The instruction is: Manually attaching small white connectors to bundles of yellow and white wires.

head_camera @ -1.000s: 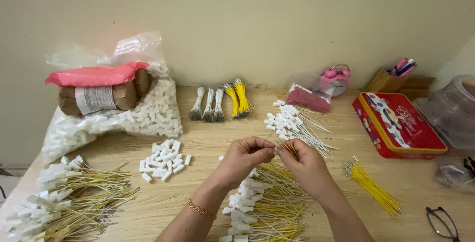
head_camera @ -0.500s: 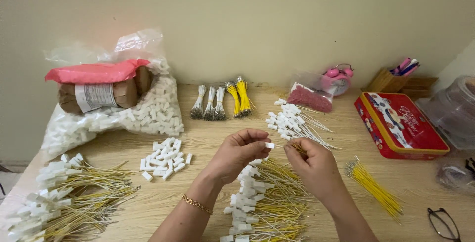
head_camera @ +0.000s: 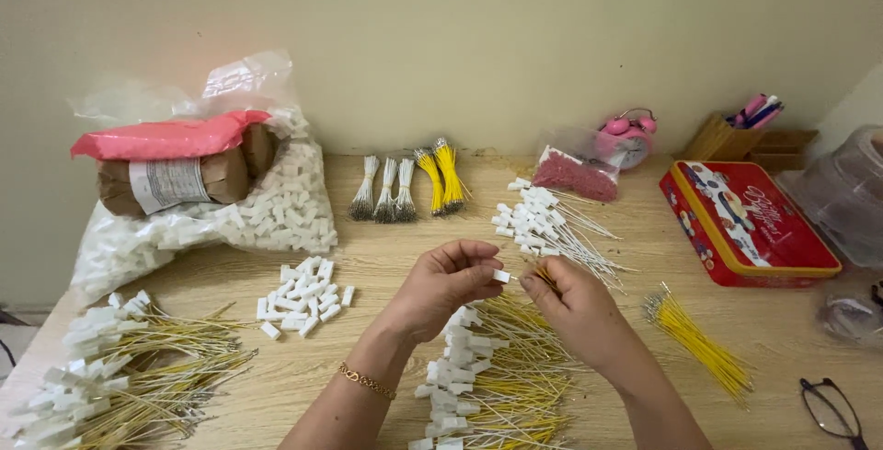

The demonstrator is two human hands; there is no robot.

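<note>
My left hand (head_camera: 448, 286) pinches a small white plastic connector (head_camera: 501, 276) between thumb and fingers. My right hand (head_camera: 575, 307) holds the end of a thin yellow wire (head_camera: 543, 275) right beside that connector, the two nearly touching. Both hands hover above a pile of yellow wires fitted with white connectors (head_camera: 487, 386) at the front middle of the wooden table (head_camera: 386, 248). A small heap of loose white connectors (head_camera: 303, 295) lies to the left of my left hand. A bundle of bare yellow wires (head_camera: 699, 340) lies to the right of my right hand.
A clear bag of white connectors (head_camera: 230, 220) with wrapped rolls on top sits back left. Another finished pile (head_camera: 120, 367) lies front left, white-wire pieces (head_camera: 552, 225) and bundles (head_camera: 409, 188) at the back. A red tin (head_camera: 750, 225), pink clock (head_camera: 625, 137) and glasses (head_camera: 832, 409) are right.
My hands drew slightly apart half a second ago, then came back together with a white connector at my left fingertips and the wire end beside it.
</note>
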